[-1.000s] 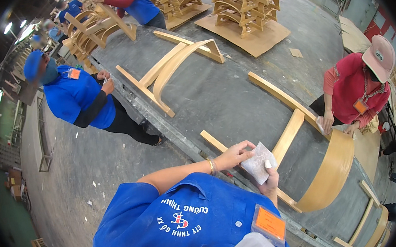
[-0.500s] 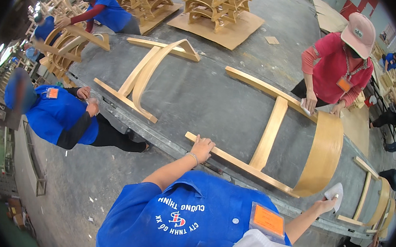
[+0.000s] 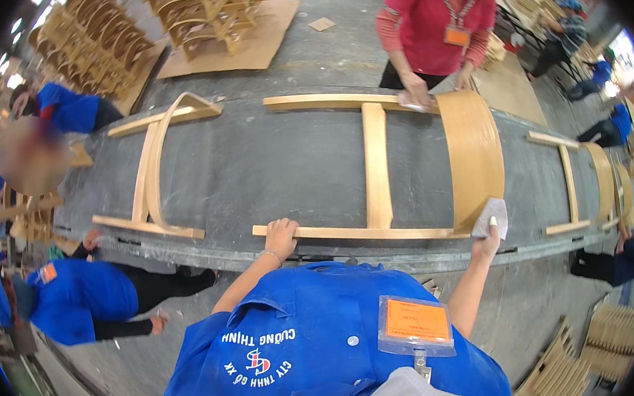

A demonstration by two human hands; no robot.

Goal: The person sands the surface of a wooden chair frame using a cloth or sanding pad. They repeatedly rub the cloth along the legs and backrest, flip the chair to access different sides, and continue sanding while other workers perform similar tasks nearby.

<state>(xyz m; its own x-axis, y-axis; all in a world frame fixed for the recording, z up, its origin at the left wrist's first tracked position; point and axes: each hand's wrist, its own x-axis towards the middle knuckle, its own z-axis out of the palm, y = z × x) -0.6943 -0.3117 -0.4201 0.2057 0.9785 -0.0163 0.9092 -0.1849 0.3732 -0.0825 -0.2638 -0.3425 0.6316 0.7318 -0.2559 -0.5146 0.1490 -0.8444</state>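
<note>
A wooden chair frame (image 3: 376,170) lies on the grey table before me, with two long legs, a flat crossbar and a wide curved back panel (image 3: 474,158) at its right end. My left hand (image 3: 281,237) is closed over the near leg close to its left end. In my right hand (image 3: 488,243) is a thin pale grey-white sheet (image 3: 491,217), cloth or sandpaper, I cannot tell which. It lies against the near lower corner of the curved panel. Across the table, a co-worker in red has a white pad (image 3: 416,102) on the far leg of the same frame.
Another frame (image 3: 150,171) lies to the left on the table (image 3: 254,166), and more frames (image 3: 598,181) lie to the right. Stacked curved wooden parts (image 3: 207,19) stand on cardboard beyond. A co-worker in blue (image 3: 84,297) stands at the near left.
My view has turned, so the table now runs level across it. My right hand has brought the pale sheet up to the curved panel's near corner. My left hand stays on the near leg.
</note>
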